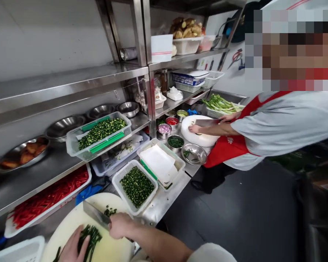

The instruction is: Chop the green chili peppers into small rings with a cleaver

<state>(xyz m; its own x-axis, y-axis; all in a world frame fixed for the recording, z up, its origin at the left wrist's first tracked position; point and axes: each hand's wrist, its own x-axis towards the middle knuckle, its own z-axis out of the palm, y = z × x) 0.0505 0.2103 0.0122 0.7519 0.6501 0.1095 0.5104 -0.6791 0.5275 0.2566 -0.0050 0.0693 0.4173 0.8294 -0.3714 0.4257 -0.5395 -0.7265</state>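
On a round white cutting board at the bottom, my left hand rests with its fingers over a bunch of long green stalks. My right hand is wrapped round the handle of a cleaver, whose blade stands just beyond the bunch. A little pile of chopped greens lies on the board behind the blade. Right beside the board, a white basket holds finely chopped greens.
Red pepper strips fill a tray at the left, under a steel shelf. A plastic box with white paper stands farther back. A co-worker in a red apron cuts on another round board.
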